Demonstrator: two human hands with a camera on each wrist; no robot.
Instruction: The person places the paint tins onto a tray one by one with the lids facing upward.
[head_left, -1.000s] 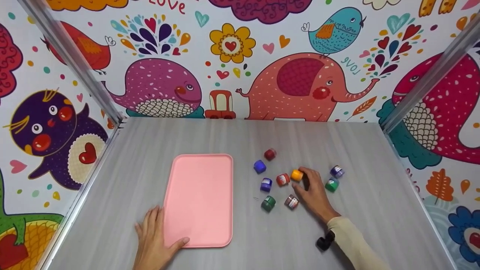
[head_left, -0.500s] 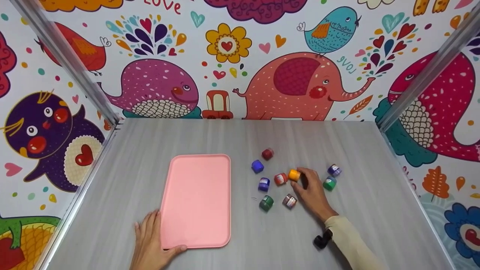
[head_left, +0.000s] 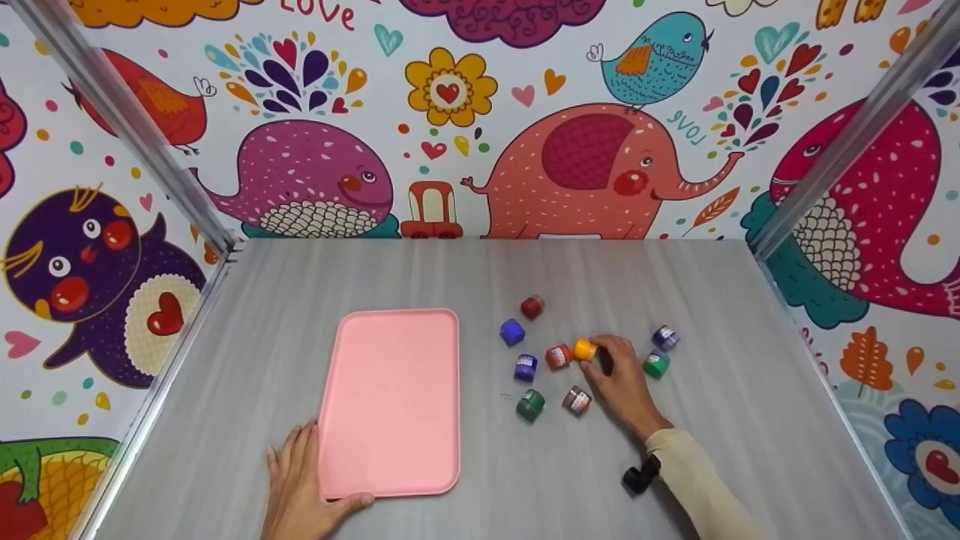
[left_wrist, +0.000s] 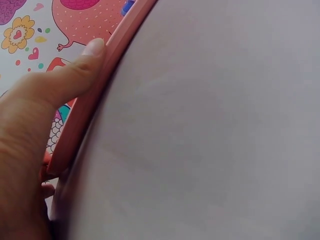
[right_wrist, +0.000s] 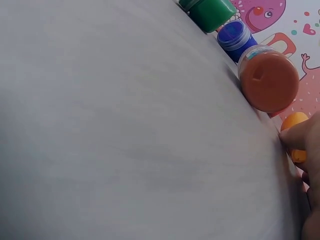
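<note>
Apparently early work: right hand [head_left: 622,386] pinches the orange jar [head_left: 585,349], just beside the red jar [head_left: 559,356]; whether lifted, cannot tell. Left hand [head_left: 300,487], fingers extended, rests at the pink tray [head_left: 390,405]'s near-left corner. All nine visible jars are right of the tray, none on it.

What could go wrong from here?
1. The right hand pinches the small round orange jar close beside a small round red jar, so it might knock that one.
2. The small round brown jar seems to lie on its side and could roll if bumped.
3. The left hand touches the pink rectangular rimmed tray near a corner; a push may shift it.
</note>
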